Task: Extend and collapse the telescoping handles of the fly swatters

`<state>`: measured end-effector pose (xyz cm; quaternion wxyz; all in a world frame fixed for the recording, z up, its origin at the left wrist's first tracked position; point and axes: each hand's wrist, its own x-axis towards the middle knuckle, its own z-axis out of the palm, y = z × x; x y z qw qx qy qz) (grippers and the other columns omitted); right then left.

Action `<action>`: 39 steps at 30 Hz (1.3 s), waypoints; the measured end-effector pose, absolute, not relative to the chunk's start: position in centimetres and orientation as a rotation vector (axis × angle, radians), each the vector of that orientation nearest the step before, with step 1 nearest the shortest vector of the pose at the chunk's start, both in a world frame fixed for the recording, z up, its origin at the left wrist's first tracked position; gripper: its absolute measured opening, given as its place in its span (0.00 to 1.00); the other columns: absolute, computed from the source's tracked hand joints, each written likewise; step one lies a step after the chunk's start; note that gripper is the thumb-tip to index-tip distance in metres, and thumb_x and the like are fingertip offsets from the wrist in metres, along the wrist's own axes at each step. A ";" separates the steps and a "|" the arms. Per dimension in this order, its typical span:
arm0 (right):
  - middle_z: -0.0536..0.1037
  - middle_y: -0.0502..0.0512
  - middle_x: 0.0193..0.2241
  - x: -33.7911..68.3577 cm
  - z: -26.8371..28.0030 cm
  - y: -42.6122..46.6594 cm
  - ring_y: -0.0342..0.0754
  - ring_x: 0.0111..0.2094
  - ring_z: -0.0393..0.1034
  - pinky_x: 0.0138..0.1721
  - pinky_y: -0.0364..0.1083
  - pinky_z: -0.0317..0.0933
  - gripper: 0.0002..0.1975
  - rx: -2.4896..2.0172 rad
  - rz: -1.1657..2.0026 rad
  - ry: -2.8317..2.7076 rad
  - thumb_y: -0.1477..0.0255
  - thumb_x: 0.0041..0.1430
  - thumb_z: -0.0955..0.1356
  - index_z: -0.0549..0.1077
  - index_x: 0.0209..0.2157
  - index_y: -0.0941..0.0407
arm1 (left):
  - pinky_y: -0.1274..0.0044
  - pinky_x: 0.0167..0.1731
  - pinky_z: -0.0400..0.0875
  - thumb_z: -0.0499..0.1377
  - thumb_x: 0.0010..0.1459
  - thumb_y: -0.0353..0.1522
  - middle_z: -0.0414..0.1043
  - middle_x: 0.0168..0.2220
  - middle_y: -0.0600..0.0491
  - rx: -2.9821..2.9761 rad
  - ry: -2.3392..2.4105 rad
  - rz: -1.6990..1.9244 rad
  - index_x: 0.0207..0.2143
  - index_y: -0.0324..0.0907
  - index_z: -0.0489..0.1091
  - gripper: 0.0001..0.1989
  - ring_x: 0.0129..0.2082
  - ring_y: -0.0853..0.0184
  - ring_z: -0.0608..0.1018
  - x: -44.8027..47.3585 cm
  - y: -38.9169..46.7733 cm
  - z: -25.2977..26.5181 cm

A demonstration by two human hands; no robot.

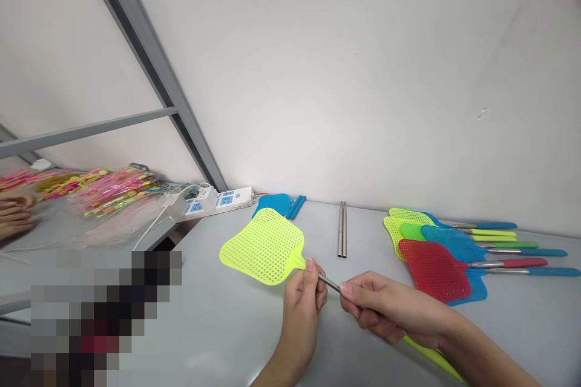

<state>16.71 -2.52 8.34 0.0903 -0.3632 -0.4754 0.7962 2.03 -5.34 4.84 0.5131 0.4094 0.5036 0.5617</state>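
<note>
A yellow-green fly swatter (263,245) is held between my two hands above the grey table. My left hand (305,299) pinches it at the neck, where the perforated head meets the metal rod. Farther down the rod, my right hand (385,305) is closed around it, and the yellow-green handle (433,360) comes out below the palm. Two loose metal rods (342,230) lie side by side on the table beyond my hands. At the back, a blue swatter head (273,204) rests beside blue handles (296,207).
Several fly swatters in red, blue, green and yellow are piled at right, a red one (433,269) on top. A white power strip (227,198) sits at the back left. Beyond it are bagged colourful items (120,187) and another person's hands (14,216). A metal post (149,60) rises there.
</note>
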 end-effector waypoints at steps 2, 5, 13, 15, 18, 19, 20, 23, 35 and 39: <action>0.52 0.42 0.15 16.8 8.4 -2.5 0.34 0.14 0.38 0.13 0.36 0.32 0.18 -1.114 2.357 -1.418 0.55 0.52 0.61 0.59 0.24 0.57 | 0.80 0.18 0.47 0.48 0.53 0.46 0.47 0.14 0.60 0.975 1.214 1.355 0.17 0.40 0.52 0.21 0.16 0.75 0.52 2.0 -5.3 5.0; 0.53 0.42 0.15 17.1 8.4 -2.5 0.33 0.14 0.40 0.13 0.35 0.33 0.18 -1.156 2.346 -1.425 0.55 0.51 0.61 0.59 0.23 0.57 | 0.80 0.17 0.47 0.48 0.53 0.46 0.46 0.14 0.60 0.945 1.230 1.354 0.17 0.40 0.52 0.21 0.16 0.76 0.51 1.8 -5.2 5.1; 0.54 0.42 0.15 17.6 7.3 -1.9 0.33 0.13 0.40 0.11 0.35 0.33 0.18 -1.157 2.378 -1.465 0.56 0.52 0.61 0.60 0.22 0.57 | 0.81 0.17 0.47 0.48 0.52 0.48 0.47 0.14 0.60 0.925 1.227 1.329 0.18 0.40 0.52 0.22 0.16 0.76 0.52 2.1 -5.0 4.1; 0.55 0.43 0.15 17.6 6.8 -1.8 0.33 0.12 0.41 0.10 0.35 0.34 0.18 -1.174 2.343 -1.493 0.57 0.53 0.60 0.60 0.22 0.57 | 0.81 0.16 0.46 0.48 0.51 0.50 0.46 0.14 0.61 0.862 1.198 1.308 0.19 0.40 0.53 0.22 0.15 0.77 0.51 2.4 -5.0 3.7; 0.55 0.43 0.15 17.4 6.3 -1.8 0.32 0.12 0.43 0.10 0.35 0.34 0.18 -1.189 2.282 -1.526 0.57 0.53 0.60 0.60 0.21 0.57 | 0.82 0.15 0.46 0.48 0.49 0.51 0.47 0.14 0.62 0.794 1.177 1.285 0.21 0.41 0.53 0.23 0.14 0.77 0.51 2.8 -5.0 3.4; 0.55 0.42 0.14 17.3 6.2 -1.8 0.32 0.11 0.43 0.10 0.35 0.35 0.19 -1.192 2.268 -1.532 0.57 0.52 0.60 0.60 0.20 0.57 | 0.82 0.15 0.47 0.48 0.49 0.51 0.48 0.14 0.62 0.795 1.177 1.282 0.21 0.41 0.54 0.23 0.14 0.77 0.52 2.8 -5.1 3.4; 0.55 0.42 0.14 17.2 6.1 -1.8 0.32 0.11 0.42 0.10 0.35 0.35 0.19 -1.198 2.256 -1.535 0.56 0.52 0.60 0.60 0.20 0.58 | 0.82 0.15 0.47 0.48 0.49 0.51 0.49 0.15 0.62 0.807 1.174 1.277 0.22 0.41 0.54 0.22 0.14 0.77 0.53 2.8 -5.0 3.4; 0.56 0.42 0.13 17.1 5.9 -1.8 0.32 0.11 0.43 0.09 0.35 0.36 0.19 -1.223 2.224 -1.525 0.56 0.52 0.61 0.62 0.21 0.58 | 0.82 0.16 0.49 0.48 0.50 0.51 0.53 0.16 0.61 0.863 1.142 1.234 0.25 0.39 0.59 0.22 0.13 0.78 0.56 2.5 -4.8 3.4; 0.66 0.49 0.19 16.0 6.2 -2.0 0.34 0.15 0.51 0.14 0.36 0.47 0.18 -0.935 2.180 -1.415 0.61 0.52 0.63 0.70 0.25 0.63 | 0.81 0.21 0.55 0.46 0.53 0.49 0.52 0.12 0.60 0.851 0.944 1.099 0.25 0.38 0.63 0.23 0.16 0.74 0.62 2.7 -4.8 3.6; 0.56 0.43 0.18 15.6 6.2 -2.4 0.32 0.14 0.41 0.14 0.36 0.33 0.15 -0.903 2.281 -1.250 0.62 0.52 0.63 0.66 0.24 0.60 | 0.83 0.18 0.50 0.47 0.54 0.47 0.49 0.13 0.61 0.853 1.093 1.219 0.22 0.38 0.61 0.21 0.15 0.77 0.55 2.6 -4.7 3.7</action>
